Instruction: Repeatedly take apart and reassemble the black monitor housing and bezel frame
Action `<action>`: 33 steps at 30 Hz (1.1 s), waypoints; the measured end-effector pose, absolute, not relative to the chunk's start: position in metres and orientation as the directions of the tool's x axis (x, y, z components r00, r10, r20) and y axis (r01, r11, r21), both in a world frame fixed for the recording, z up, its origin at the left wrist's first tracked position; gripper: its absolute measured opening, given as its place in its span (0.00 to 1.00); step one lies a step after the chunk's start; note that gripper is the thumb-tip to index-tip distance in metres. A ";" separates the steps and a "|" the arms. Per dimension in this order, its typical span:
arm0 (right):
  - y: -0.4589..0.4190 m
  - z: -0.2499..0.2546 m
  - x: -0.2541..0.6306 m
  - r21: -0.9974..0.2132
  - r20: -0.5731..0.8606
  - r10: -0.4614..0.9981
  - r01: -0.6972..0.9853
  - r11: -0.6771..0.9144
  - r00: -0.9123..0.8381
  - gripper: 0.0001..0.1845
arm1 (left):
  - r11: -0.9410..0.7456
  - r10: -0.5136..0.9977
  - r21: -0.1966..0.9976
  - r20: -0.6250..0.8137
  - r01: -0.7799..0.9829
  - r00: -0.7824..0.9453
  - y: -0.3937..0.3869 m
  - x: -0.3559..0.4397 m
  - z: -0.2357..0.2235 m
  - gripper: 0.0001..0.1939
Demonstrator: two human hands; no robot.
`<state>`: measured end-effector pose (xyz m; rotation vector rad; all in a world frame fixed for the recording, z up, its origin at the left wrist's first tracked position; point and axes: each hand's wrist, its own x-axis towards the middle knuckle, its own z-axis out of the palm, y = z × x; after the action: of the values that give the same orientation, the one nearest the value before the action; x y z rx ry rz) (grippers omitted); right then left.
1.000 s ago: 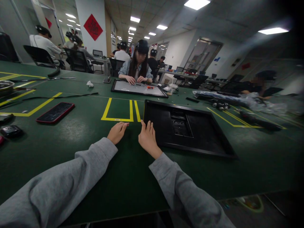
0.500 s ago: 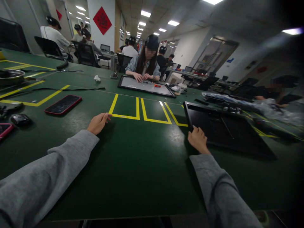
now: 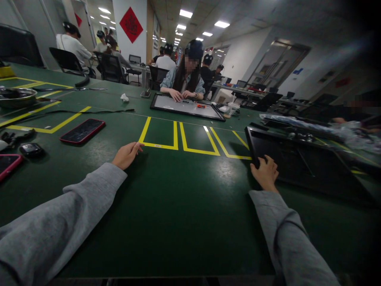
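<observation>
My right hand grips the left edge of a large flat black panel, thumb outside the rim and fingers over the inner side. The panel is screen-sized, with a raised border, and lies on the right of the green table. My left hand rests by the corner of a yellow tape outline, its fingers loosely closed and nothing visible in them. A phone with a red case lies to the left of that hand.
Across the table a person works on a grey panel with a black frame. At left are a metal bowl, a black cable, a small black device and a second phone. Clear plastic wrap lies far right.
My right hand and the black panel have shifted to the right, uncovering more of the third yellow outline. My left hand stays in place on the table. The view has turned slightly.
</observation>
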<state>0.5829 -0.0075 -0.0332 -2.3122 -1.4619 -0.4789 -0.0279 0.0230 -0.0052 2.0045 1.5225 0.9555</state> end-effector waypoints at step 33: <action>-0.076 0.017 0.230 -0.556 0.340 0.909 0.728 0.401 -0.241 0.35 | -0.027 0.999 0.993 0.023 0.112 0.032 0.014 0.000 -0.006 0.41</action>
<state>0.2305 -0.0762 0.0173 -1.3914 -2.0390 0.3755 -0.0005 0.0141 -0.0056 1.3247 1.2571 1.1498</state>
